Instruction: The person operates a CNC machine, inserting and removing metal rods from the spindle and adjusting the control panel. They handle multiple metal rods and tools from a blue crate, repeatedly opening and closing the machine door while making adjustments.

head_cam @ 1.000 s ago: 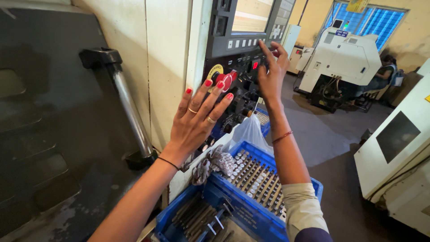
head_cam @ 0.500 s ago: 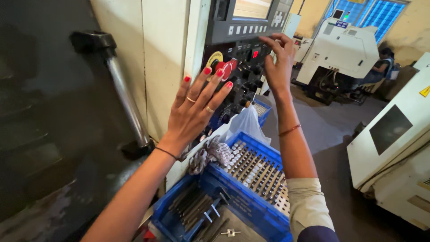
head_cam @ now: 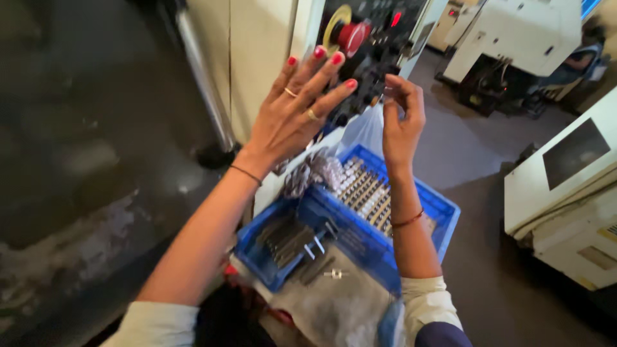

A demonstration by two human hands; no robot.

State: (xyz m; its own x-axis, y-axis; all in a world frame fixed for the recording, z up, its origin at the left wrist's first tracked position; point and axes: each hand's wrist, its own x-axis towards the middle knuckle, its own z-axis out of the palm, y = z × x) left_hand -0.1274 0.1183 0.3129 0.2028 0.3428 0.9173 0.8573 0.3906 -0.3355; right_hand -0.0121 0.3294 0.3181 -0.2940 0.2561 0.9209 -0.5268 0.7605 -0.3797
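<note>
Before the dark control panel [head_cam: 379, 48] with its red round button [head_cam: 352, 35], the left hand [head_cam: 292, 119] is raised flat, fingers spread wide, holding nothing and not clearly touching the panel. Just beside it, the right hand [head_cam: 402, 122] hangs with fingers loosely curled and fingertips drawn together; whether they pinch anything I cannot tell. Below both wrists sit two blue crates [head_cam: 443, 215] of small metal parts [head_cam: 363, 193].

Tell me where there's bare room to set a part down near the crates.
Free: the grey cloth in front of the near blue crate, apart from a small metal piece. Crowded: the far blue crate is packed with metal parts, and both hands, left hand and right hand, hover above.
</note>
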